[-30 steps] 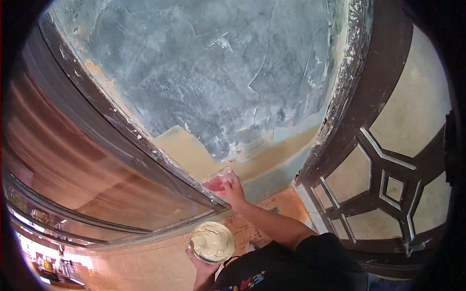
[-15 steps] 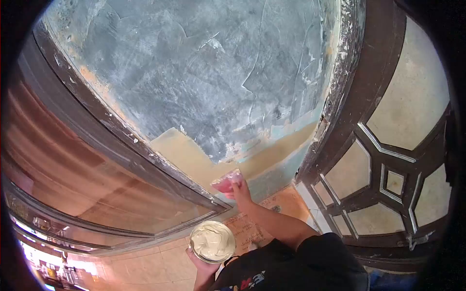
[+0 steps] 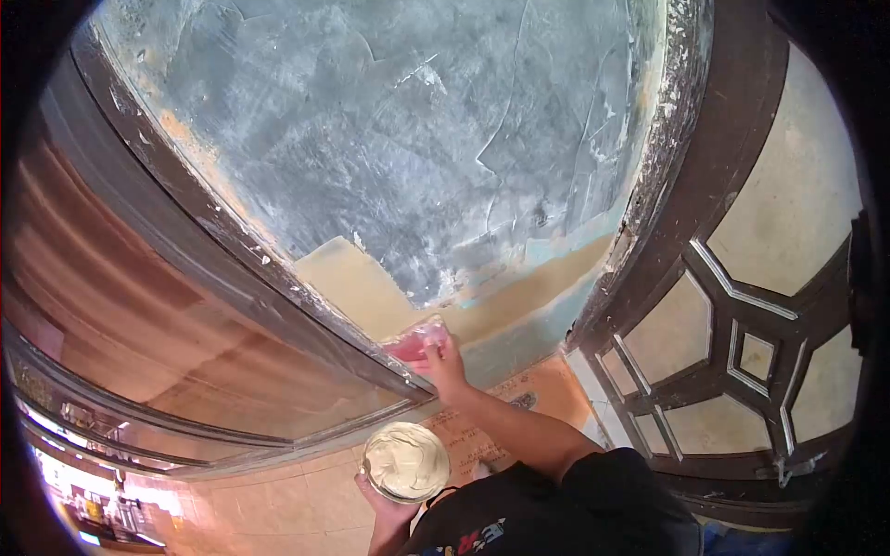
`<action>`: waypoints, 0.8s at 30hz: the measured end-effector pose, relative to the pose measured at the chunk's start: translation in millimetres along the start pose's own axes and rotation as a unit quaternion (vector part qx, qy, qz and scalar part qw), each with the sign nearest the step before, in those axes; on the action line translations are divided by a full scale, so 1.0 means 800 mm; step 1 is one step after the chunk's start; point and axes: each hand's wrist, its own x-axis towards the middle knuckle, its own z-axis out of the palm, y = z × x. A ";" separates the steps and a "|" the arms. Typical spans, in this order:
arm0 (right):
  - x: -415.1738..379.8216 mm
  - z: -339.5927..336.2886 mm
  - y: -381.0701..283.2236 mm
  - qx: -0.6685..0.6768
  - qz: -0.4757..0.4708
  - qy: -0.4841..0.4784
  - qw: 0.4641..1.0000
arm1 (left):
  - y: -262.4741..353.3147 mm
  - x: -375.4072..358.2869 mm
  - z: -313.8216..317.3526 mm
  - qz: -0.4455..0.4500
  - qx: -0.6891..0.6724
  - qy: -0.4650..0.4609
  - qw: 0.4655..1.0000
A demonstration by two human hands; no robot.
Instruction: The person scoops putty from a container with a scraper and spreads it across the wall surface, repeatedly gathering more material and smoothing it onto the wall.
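My right hand grips a pink putty scraper, its blade edge against the lower wall near the left frame. Around it the wall carries a beige band of putty, with a beige patch rising to the left. Above that, the wall is blotchy grey with ridges and flakes. Low in front of my body, my left hand holds a round tub from its left and underside. Creamy, swirled putty fills it close to the rim.
A dark frame with chipped paint borders the wall on the left, next to brown glazed panels. On the right stands a dark door with pale panels and a bolt. Tiled floor lies below.
My right hand and the scraper have shifted slightly left, toward the left frame. My left hand still holds the tub in about the same place. The view has tilted a little.
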 end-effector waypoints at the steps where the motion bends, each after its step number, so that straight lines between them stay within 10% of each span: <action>1: 0.017 -0.028 0.034 -0.039 -0.027 0.040 0.998 | 0.001 -0.001 -0.005 0.001 0.011 0.001 1.000; 6: 0.032 -0.160 0.144 -0.104 0.060 0.153 0.981 | 0.004 -0.011 -0.011 -0.012 -0.070 0.012 0.997; 10: -0.003 -0.108 0.077 -0.074 0.047 0.110 0.990 | 0.008 -0.015 -0.001 0.086 0.145 -0.020 0.985; 12: -0.011 -0.062 0.034 -0.069 0.013 0.089 0.994 | 0.011 -0.015 0.008 0.012 -0.145 0.030 0.989; 16: -0.004 -0.035 -0.014 -0.040 -0.062 0.052 0.996 | 0.004 -0.021 0.047 0.133 0.184 0.022 0.974; 18: 0.030 -0.080 0.015 -0.049 -0.061 0.071 0.994 | -0.009 -0.013 0.001 0.226 0.460 -0.009 0.859; 21: 0.090 -0.208 0.131 -0.197 -0.138 0.168 0.956 | -0.022 0.001 -0.053 0.128 0.242 0.022 0.962; 24: 0.080 -0.256 0.169 -0.156 0.043 0.207 0.965 | -0.015 -0.007 -0.011 0.071 0.186 0.044 0.979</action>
